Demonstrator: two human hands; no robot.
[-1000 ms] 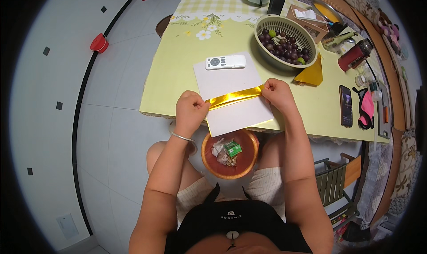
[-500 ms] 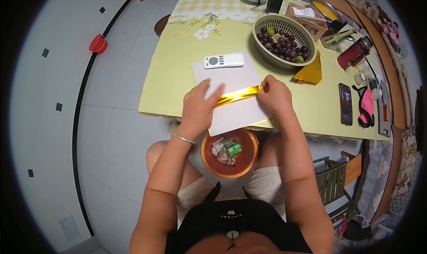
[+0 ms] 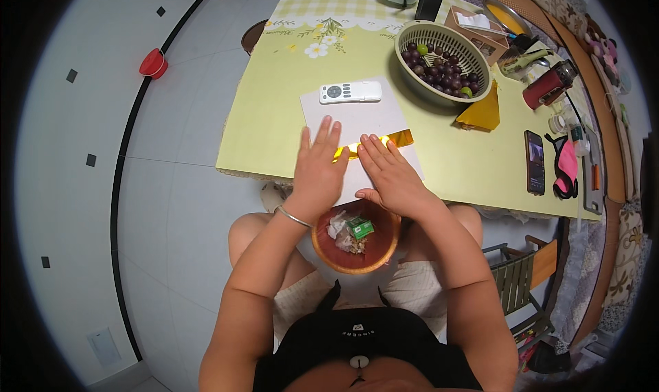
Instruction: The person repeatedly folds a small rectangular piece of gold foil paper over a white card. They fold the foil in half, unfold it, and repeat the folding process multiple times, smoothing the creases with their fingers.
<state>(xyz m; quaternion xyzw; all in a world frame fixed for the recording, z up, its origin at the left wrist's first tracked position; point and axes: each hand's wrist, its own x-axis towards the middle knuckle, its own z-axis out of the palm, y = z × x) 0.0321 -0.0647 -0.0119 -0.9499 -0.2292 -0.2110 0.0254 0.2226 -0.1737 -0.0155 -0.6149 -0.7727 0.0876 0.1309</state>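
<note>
A strip of shiny gold foil lies across a whitish sheet at the table's near edge. My left hand rests flat at the strip's left end, fingers stretched out. Pressed on its middle are the fingertips of my right hand, which lies flat with the thumb out to the side. Both hands are open, and they cover parts of the strip and sheet. A white remote control sits on the sheet's far end, beyond my fingers.
A basket of dark grapes and a folded gold piece stand right of the sheet. Farther right are a phone, a pink-and-black eye mask and a red flask. A bin with rubbish is between my knees.
My right hand has let go of the strip's right end and moved left onto its middle, opening flat. My left hand has flattened slightly farther up. The strip now lies down on the sheet.
</note>
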